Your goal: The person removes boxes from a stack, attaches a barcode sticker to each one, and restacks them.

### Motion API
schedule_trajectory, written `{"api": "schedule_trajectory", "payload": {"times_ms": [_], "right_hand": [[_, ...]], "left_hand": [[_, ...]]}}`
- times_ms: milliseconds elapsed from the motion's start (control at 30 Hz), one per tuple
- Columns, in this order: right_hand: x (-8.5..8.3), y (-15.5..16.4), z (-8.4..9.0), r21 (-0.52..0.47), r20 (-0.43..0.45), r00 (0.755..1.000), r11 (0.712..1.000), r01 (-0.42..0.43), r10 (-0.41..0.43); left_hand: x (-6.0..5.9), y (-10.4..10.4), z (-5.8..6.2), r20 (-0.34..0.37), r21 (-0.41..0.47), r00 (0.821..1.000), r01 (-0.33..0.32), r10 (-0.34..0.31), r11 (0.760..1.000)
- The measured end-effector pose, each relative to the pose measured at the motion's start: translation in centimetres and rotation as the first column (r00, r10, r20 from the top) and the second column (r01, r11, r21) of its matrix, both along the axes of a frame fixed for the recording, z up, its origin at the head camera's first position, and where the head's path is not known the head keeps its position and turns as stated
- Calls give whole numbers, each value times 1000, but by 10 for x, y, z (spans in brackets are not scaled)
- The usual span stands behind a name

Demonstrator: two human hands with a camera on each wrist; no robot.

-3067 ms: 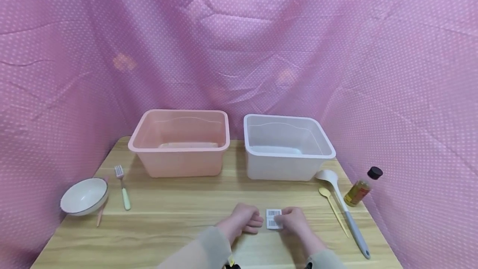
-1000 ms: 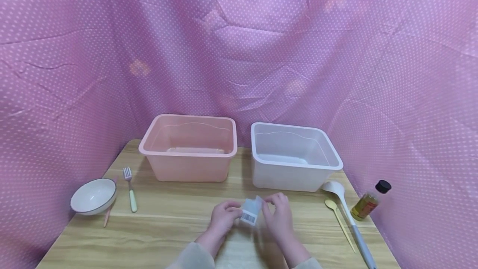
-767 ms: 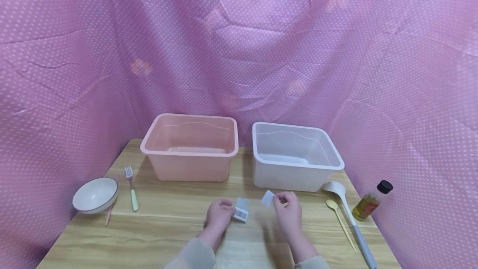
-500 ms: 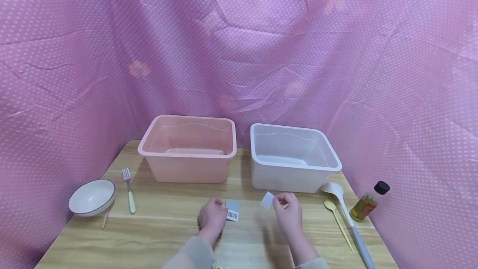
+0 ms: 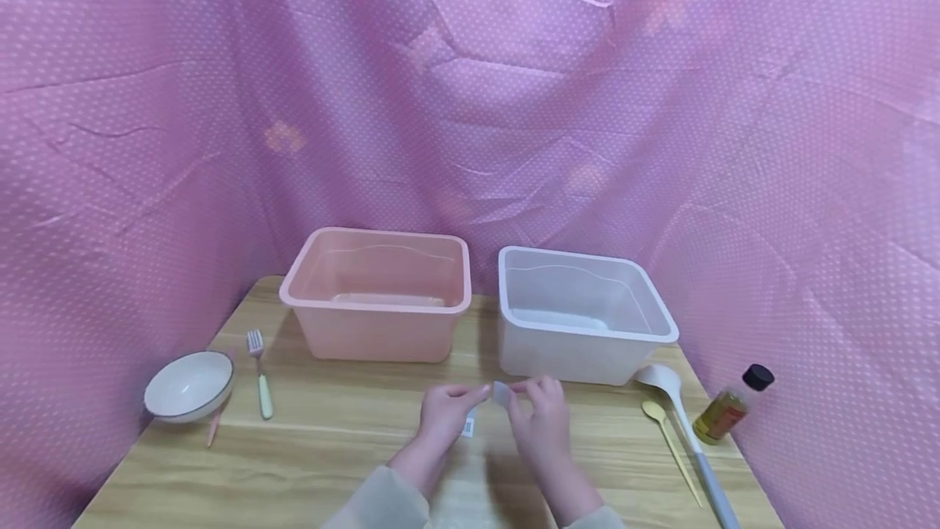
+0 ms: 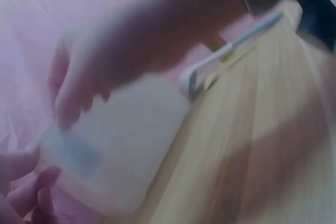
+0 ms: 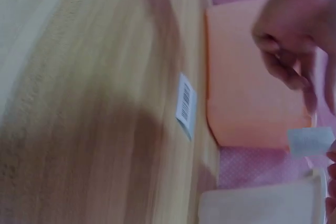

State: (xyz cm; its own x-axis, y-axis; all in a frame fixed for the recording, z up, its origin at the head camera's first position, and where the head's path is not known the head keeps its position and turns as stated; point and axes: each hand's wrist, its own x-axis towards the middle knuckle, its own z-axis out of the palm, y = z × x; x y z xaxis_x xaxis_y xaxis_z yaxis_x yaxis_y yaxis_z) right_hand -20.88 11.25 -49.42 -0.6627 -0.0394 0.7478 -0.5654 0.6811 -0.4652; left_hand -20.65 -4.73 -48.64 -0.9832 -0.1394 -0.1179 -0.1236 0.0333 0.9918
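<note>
Small white rectangular paper label (image 5: 502,395): my right hand (image 5: 542,423) pinches it; my left hand (image 5: 444,415), fingers parted, empty, sits just left of its free edge.

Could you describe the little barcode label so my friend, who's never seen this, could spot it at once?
Start at the pink bin toward the back of the wooden table, then come forward to the left hand. Partly hidden by that hand in the head view, the barcode label lies on the table. Unlike the pale slip the right hand pinches, it shows dark printed stripes.
</note>
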Motion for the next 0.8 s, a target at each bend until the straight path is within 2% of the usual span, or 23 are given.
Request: {"api": "schedule_trajectory", "payload": {"times_ms": [100,200,367,433,467,533,567,600,633,700,767,800], "right_hand": [[0,-7,-2,110,-104,993,993,-50,61],[0,-13,-5,195,-183,975,977,-87,123],[0,-21,-7,289,-262,944,950,-121,200],[1,-23,-7,285,-234,950,948,-138,209],[2,-25,-6,261,-190,960,953,-153,206],[4,-28,-3,164,-34,981,969,-185,193],[5,-30,0,94,70,979,975,-200,193],[5,-32,3,3,190,957,975,-223,219],[5,-35,6,-101,309,914,965,-243,263],[4,-43,11,-298,493,788,923,-245,368],[2,-51,14,-442,588,655,866,-232,475],[2,-56,13,-501,607,597,836,-225,524]], "left_hand": [[2,1,6,32,24,999,-10,10,1000],[5,-1,9,46,50,998,-32,30,998],[9,-9,9,37,63,998,-61,59,996],[9,-18,8,16,15,999,-49,49,999],[9,-23,8,3,-25,999,-33,33,999],[10,-37,9,-26,-111,1000,13,-16,994],[10,-44,9,-43,-163,998,38,-45,986],[10,-52,10,-64,-202,995,62,-77,977],[10,-61,11,-79,-241,991,87,-109,967],[11,-78,13,-111,-287,980,130,-168,949],[13,-94,15,-136,-314,966,170,-222,934],[13,-101,15,-144,-319,959,189,-244,929]]}}
